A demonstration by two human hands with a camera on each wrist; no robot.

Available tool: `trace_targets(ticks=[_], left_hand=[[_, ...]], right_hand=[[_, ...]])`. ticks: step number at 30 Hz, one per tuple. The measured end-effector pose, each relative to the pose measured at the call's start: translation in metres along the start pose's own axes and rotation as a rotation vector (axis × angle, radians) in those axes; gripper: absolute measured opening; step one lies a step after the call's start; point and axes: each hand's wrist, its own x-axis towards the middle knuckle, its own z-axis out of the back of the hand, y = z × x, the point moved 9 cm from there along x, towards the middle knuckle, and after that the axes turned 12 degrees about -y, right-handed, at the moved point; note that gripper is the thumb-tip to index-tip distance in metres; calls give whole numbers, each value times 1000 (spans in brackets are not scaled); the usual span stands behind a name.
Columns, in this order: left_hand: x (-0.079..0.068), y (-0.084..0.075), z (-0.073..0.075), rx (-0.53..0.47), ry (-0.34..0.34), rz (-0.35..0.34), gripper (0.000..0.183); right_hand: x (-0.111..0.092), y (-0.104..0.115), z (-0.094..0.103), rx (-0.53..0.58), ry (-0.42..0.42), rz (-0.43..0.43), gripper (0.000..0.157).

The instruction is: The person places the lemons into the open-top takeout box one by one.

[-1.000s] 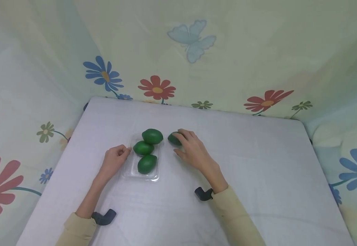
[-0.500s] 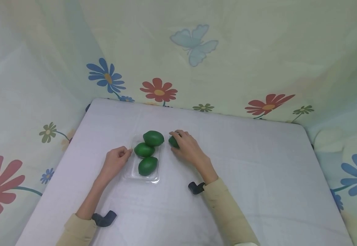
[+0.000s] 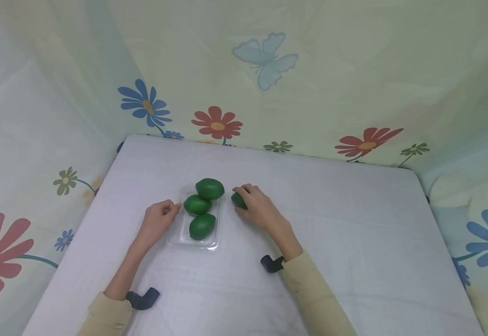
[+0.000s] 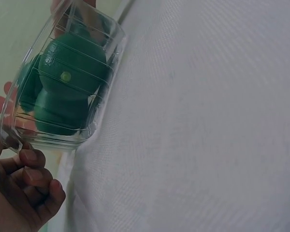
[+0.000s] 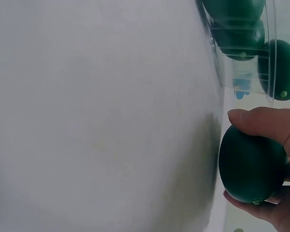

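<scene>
A clear plastic container point(image 3: 179, 241) sits left of the table's middle with three green limes in it. The top lime point(image 3: 210, 189) rests higher, at the far end; the middle lime point(image 3: 197, 205) and the near lime point(image 3: 202, 227) lie lower. My left hand point(image 3: 156, 221) pinches the container's left rim between thumb and forefinger, as the left wrist view shows. Just right of the container, my right hand point(image 3: 262, 208) grips another lime point(image 5: 251, 164), thumb on one side and fingers on the other. Its far side is hidden by the hand.
A white cloth covers the table point(image 3: 353, 233), which has rounded far corners. Behind and beside it hang curtains point(image 3: 319, 84) printed with flowers and a butterfly. A dark wrist mount point(image 3: 143, 298) sticks out from the left sleeve, another mount point(image 3: 271, 264) from the right.
My right hand has moved left and closed around the lime beside the container, then drawn it slightly nearer to me. The left hand stays at the container's rim.
</scene>
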Motion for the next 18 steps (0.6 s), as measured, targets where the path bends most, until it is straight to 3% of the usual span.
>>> trace_targets(ticks=[9, 18], left_hand=[[1, -3, 0, 15, -4, -18, 34], [1, -2, 0, 14, 1, -21, 34]], right_hand=[[-34, 22, 23, -24, -53, 119, 53], [-74, 59, 43, -10, -80, 288, 56]])
